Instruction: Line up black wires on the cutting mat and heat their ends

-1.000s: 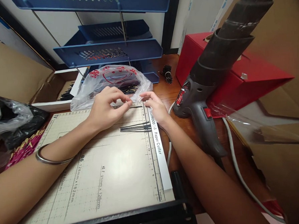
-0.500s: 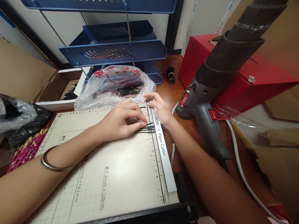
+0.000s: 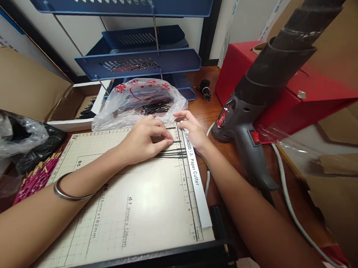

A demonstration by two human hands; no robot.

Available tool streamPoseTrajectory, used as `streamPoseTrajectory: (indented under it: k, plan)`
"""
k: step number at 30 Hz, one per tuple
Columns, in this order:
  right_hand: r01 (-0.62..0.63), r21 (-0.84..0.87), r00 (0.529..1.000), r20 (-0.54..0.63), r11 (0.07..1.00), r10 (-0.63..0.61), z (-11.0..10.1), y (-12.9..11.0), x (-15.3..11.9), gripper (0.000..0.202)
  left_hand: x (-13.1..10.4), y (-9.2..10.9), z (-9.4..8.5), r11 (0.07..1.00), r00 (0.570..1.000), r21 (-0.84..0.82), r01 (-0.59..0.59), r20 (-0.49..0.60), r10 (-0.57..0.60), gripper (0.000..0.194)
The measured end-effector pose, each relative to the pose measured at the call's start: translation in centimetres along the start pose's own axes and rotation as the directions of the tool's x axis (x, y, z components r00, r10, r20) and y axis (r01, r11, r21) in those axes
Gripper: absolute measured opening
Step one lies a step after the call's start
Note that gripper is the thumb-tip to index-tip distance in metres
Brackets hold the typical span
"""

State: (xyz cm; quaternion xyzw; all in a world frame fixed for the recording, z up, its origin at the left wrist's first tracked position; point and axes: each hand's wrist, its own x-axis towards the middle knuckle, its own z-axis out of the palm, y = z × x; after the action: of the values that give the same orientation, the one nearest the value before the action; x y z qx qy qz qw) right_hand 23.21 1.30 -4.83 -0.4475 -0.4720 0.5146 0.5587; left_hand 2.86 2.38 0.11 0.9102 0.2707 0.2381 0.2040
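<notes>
Several thin black cords point(image 3: 173, 153) lie side by side across the paper cutter point(image 3: 151, 212), their right ends close to the white strip point(image 3: 198, 187) marked "Paper Cutter". My left hand point(image 3: 145, 142) rests on the board just above them, thumb and index finger pinched on one black cord whose end sticks out to the right. Part of the cords is hidden under that hand. At the strip's far end is my right hand point(image 3: 194, 131), fingers apart and slightly bent, touching the cutter's far edge; nothing shows in it.
Behind the cutter sits a clear plastic bag point(image 3: 108, 112) with black cords in it, below a blue tray rack point(image 3: 137, 64). A grey heat gun point(image 3: 248, 117) and a red box point(image 3: 315, 101) stand right. Magenta cords point(image 3: 37, 178) lie at left.
My left hand has shifted slightly away from the laid cords, which now show more fully. A single cord has come apart from them at its fingertips. My right hand stays nearly still.
</notes>
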Motion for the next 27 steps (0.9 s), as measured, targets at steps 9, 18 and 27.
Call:
streamPoseTrajectory:
  k: [9, 18, 27]
  plan:
    - [0.057, -0.047, 0.993, 0.105, 0.997, -0.052, -0.6, -0.4, -0.3, 0.058, 0.0, -0.4, -0.1, 0.979, 0.991, 0.166, 0.121, -0.071, -0.111, 0.022]
    - [0.084, -0.068, 0.986, 0.149, 0.994, -0.073, -0.9, -0.5, -0.5, 0.065, 0.0, -0.5, -0.1, 0.971, 0.988, 0.191, 0.143, -0.078, -0.13, 0.025]
    - [0.107, -0.075, 0.983, 0.159, 0.991, -0.094, -1.1, -0.1, -0.3, 0.063, 0.2, -0.5, 0.2, 0.966, 0.979, 0.161, 0.203, -0.071, -0.194, 0.024]
